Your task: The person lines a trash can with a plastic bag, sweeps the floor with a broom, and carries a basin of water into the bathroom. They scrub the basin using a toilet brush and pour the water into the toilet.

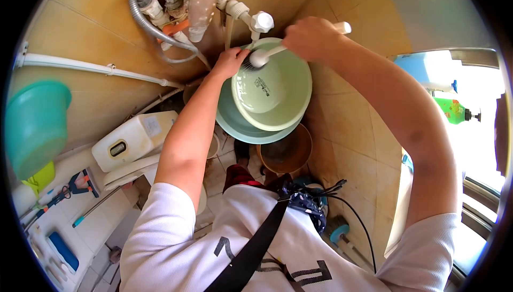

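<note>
My right hand [310, 38] is closed round the white handle of a scrub brush [259, 58]. The brush's round head, with dark bristles, is against the inner wall of a pale green basin [283, 107] at its upper left. My left hand [228, 63] grips that basin's rim, close beside the bristles; part of its fingers is hidden. Dark printing marks the basin's bottom. Under it sits a wider blue-green basin [235, 123]. Just above both stands a white tap [261, 23].
A brown tub [288, 150] is on the tiled floor below the basins. Pipes and a grey hose [140, 17] run along the upper wall. A teal bucket [37, 121] hangs at left, above a white container [133, 139]. A green pump bottle [450, 110] stands at right.
</note>
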Demonstrator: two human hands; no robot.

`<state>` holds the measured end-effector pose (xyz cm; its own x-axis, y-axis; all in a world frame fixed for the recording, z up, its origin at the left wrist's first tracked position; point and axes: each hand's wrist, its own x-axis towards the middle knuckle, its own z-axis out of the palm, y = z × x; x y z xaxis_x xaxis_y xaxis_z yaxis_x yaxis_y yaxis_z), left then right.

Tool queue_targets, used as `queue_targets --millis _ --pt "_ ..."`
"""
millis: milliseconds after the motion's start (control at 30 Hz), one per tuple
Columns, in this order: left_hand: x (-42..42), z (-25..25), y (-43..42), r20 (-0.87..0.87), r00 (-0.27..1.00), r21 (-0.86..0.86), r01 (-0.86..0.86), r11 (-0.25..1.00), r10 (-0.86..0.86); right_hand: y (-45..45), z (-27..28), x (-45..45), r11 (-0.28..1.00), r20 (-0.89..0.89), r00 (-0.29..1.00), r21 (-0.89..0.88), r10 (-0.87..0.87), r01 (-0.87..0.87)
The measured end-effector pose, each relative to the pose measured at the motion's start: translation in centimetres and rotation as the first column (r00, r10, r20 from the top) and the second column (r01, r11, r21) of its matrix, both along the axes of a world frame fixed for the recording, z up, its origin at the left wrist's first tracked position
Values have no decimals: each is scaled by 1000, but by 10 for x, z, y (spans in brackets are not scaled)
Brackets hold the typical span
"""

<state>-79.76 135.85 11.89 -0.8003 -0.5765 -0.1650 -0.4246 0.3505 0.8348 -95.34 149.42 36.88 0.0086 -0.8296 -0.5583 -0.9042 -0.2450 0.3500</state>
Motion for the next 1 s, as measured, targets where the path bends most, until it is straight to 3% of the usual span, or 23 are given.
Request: queue_targets --millis 133,167,233,333,367,400,500,533,633,667,767,800,900,933,1000 --pt "-2 4 8 -8 1000 49 9 999 -8 1 6 -14 999 98 995 28 -19 16" --pt "-3 7 3 105 993 74 38 997 -46 2 10 -23 993 76 991 35 -113 111" --pt "-6 7 -3 10 1000 89 1 996 -2 4 18 -30 956 51 956 56 -290 287" --pt "-12 7 1 17 1000 45 -16 999 15 -7 17 17 986 -30 999 165 -12 17" --pt "-12 6 -1 57 997 87 53 995 -58 -7 20 23 980 -36 996 188 79 -70" --pt "-9 6 1 40 998 71 44 996 -47 -7 8 7 984 58 985 85 -164 159" --pt "-9 12 -3 -13 1000 54 18 998 -17 4 1 -48 944 103 939 8 -329 330" --pt "-1 11 -1 -13 1000 65 4 998 -3 4 -1 -48 946 113 939 26 -324 323" --pt "-6 4 4 16 1000 4 5 1000 -5 -4 12 11 996 14 1000 88 -19 18" --pt "-4 0 3 51 999 39 17 999 -19 -6 5 21 992 63 997 112 47 -54" --pt "16 10 4 81 997 48 -9 999 5 2 -17 -33 994 121 986 5 -111 111" --pt "22 -4 -3 3 1000 20 -20 1000 20 7 -2 -43 950 95 946 60 -310 305" --pt "38 9 -7 82 996 59 -42 997 37 13 -9 -43 895 82 897 149 -435 421" --pt "40 9 -2 62 997 78 -52 996 47 6 5 -18 920 14 934 177 -356 348" --pt "45 8 17 53 993 17 -105 994 104 -9 11 8 972 76 977 140 -198 186"
